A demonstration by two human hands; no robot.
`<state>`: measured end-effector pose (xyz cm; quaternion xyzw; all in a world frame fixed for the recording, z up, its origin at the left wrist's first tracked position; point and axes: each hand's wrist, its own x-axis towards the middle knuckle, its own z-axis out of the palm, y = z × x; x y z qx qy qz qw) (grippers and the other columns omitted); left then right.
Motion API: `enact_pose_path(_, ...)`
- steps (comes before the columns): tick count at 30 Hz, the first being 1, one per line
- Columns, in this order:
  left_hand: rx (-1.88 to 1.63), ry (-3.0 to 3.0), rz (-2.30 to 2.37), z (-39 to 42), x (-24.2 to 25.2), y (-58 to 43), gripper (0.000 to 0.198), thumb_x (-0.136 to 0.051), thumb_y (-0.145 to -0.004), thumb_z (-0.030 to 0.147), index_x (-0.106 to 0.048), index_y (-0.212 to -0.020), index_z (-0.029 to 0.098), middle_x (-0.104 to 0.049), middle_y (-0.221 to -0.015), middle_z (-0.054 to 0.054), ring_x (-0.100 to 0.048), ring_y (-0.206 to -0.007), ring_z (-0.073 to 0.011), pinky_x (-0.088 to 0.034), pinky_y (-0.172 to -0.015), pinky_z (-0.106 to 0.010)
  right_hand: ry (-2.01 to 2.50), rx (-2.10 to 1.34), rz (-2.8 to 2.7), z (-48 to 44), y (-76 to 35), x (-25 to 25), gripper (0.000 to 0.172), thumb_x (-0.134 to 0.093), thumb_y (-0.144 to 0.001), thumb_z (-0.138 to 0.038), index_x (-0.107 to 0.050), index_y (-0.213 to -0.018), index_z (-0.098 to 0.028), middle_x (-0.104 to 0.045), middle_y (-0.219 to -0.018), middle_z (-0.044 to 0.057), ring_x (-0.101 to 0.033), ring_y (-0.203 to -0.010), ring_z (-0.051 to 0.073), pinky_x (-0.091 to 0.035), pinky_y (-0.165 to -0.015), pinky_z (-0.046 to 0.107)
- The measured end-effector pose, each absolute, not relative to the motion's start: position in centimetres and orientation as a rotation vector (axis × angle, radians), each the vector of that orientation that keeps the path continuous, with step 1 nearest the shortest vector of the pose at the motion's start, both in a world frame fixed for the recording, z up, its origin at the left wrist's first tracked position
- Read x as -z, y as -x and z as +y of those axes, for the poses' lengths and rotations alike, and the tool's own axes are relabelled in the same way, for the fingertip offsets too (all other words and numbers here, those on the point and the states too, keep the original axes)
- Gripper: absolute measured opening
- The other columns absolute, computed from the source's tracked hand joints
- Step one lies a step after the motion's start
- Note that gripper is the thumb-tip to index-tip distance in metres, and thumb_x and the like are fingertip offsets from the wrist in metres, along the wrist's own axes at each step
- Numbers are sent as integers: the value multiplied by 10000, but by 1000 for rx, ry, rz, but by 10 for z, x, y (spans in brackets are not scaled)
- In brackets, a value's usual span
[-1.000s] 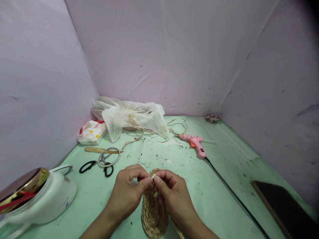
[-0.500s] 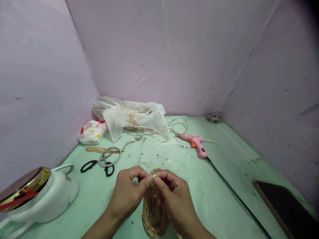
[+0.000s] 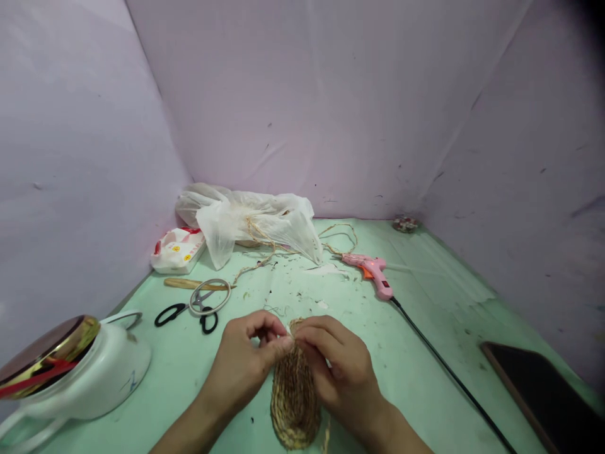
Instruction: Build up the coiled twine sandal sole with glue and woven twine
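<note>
Pale green tabletop [image 3: 406, 353]: under everything listed here.
Tan woven-fibre oval [image 3: 295, 403]: at the near middle, lengthwise away from the person.
Bare left hand [image 3: 241, 359]: thumb and forefinger pinched together above the oval's far end.
Bare right hand [image 3: 343, 366]: fingertips just beside the left's; whether they grip anything, one cannot tell.
Pink plastic glue gun [image 3: 375, 271]: beyond the right hand.
Small whitish piece [image 3: 289, 331]: between the left fingertips, shape unclear.
</note>
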<state>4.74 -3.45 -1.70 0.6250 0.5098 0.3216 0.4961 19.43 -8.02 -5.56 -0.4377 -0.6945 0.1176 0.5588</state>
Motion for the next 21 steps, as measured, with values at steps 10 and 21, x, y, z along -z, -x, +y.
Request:
enact_pose_path(10,-615,-1079,1034,-34,18,-46,227,-654,-614,310,-614,-514,110,-561,-507,-17,-436,-486,-91,-332,-522,-229,1057,22,-1799,-81,-195,57,228,-458,-785,-15,-597,-872,-174,-602,-786,61,-569,-717,153,-489,-601,239)
enact_pose_path(21,-669,-1070,1081,-34,20,-48,87,-568,-493,133,-594,-410,122,-494,-402,17,-390,-449,-84,-295,-498,-228,982,-167,-1860,-83,-193,56,236,-465,-768,-15,-588,-920,-147,-578,-846,93,-555,-784,174,-498,-657,280)
